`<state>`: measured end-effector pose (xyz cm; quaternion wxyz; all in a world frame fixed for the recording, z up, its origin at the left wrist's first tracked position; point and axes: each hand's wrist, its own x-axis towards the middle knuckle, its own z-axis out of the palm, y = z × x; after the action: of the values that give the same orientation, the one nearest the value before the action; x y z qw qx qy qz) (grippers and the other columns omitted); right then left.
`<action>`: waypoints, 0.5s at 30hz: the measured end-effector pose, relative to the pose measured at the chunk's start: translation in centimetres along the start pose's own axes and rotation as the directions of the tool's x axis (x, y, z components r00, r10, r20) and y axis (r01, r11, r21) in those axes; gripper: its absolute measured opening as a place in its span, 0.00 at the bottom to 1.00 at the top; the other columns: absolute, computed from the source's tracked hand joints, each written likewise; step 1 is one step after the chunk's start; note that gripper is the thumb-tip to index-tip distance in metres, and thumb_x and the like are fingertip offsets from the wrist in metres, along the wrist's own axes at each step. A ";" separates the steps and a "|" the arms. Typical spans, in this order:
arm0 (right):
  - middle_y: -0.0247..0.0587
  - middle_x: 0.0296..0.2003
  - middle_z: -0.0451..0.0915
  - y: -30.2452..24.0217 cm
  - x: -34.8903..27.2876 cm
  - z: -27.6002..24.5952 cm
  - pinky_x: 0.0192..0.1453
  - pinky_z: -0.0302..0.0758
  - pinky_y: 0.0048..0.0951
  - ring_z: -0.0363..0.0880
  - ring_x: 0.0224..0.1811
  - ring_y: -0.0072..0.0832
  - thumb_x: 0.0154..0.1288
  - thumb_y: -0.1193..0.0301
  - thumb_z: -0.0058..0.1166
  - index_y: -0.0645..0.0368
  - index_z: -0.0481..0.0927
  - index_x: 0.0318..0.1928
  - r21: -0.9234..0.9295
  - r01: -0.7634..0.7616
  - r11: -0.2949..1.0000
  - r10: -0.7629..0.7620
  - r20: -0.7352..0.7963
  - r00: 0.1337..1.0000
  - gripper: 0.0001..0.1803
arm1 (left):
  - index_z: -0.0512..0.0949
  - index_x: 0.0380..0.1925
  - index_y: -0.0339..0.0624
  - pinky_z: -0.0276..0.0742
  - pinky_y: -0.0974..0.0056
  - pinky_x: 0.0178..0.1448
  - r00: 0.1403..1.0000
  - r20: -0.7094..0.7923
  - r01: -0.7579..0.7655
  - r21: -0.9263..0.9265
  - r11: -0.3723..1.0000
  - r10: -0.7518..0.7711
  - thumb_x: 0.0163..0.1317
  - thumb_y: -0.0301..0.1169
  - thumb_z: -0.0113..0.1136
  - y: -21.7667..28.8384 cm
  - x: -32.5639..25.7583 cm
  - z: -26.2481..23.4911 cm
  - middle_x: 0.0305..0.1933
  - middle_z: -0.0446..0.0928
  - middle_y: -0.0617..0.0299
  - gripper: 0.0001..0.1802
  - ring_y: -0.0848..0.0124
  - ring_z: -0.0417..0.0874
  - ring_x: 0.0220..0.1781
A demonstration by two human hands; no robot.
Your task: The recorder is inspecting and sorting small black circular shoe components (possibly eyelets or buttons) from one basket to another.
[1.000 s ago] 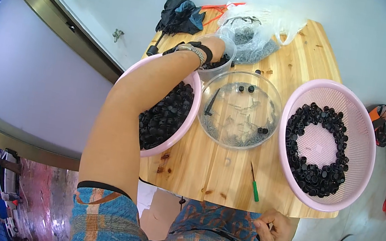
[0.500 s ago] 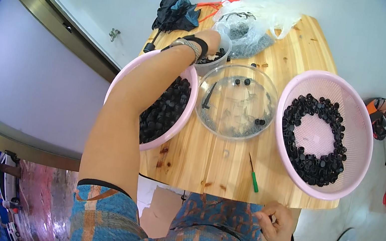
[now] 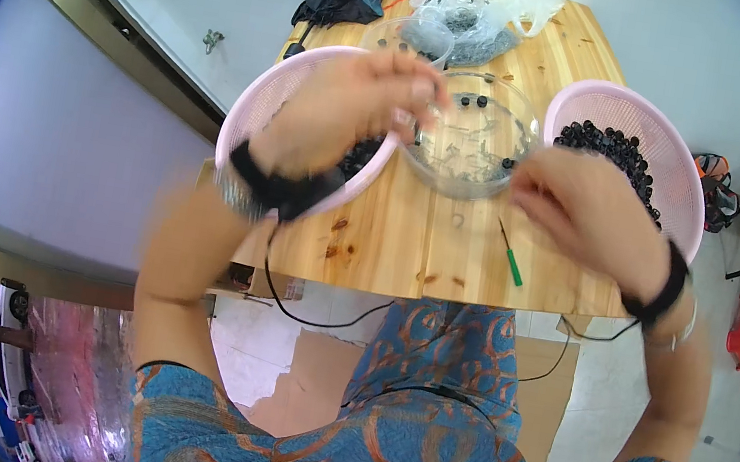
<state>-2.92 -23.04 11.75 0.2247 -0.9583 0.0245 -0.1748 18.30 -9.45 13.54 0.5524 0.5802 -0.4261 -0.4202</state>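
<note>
- Head view: the left hand (image 3: pixel 360 109) is above the right part of the left pink basket (image 3: pixel 249 106), its fingertips near the left wall of the clear round tray (image 3: pixel 464 188). Fingers bent; motion blur. Whether they are clamped on a part cannot be told.
- The right hand (image 3: pixel 591 213) is between the tray and the right pink basket (image 3: pixel 685 165), overlapping that basket's near-left rim in view. Fingers curled together, blurred; contents of the grip cannot be told.
- Black caps (image 3: pixel 611 145) lie inside the right basket; dark pieces (image 3: pixel 365 155) show inside the left one.
- Two black pieces (image 3: pixel 475 102) sit near the tray's far wall.
- Lateral room: the tray occupies the middle, close to both basket rims.
- Near side: wooden surface (image 3: pixel 387 243) shows between tray and front table edge. A green-handled screwdriver (image 3: pixel 514 268) lies there, handle toward that edge.
- A black cord (image 3: pixel 317 323) loops below the front edge.
- Far side: a clear tub (image 3: pixel 439 41) and a plastic bag (image 3: pixel 489 32) stand beyond the tray.
</note>
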 end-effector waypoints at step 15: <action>0.48 0.29 0.81 4.7 13.1 13.1 0.37 0.75 0.38 0.80 0.35 0.43 0.44 0.68 0.60 0.58 0.81 0.30 -0.453 -0.061 0.890 0.290 0.456 0.841 0.10 | 0.73 0.42 0.38 0.74 0.74 0.33 0.971 0.089 0.232 -0.564 0.792 -0.221 0.61 0.26 0.55 -14.7 -18.8 5.0 0.37 0.78 0.61 0.09 0.79 0.76 0.31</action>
<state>14.07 -23.36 3.01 0.0265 -0.9886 0.0907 0.1173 8.62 7.59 -0.97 0.6422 0.4313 -0.2132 -0.5967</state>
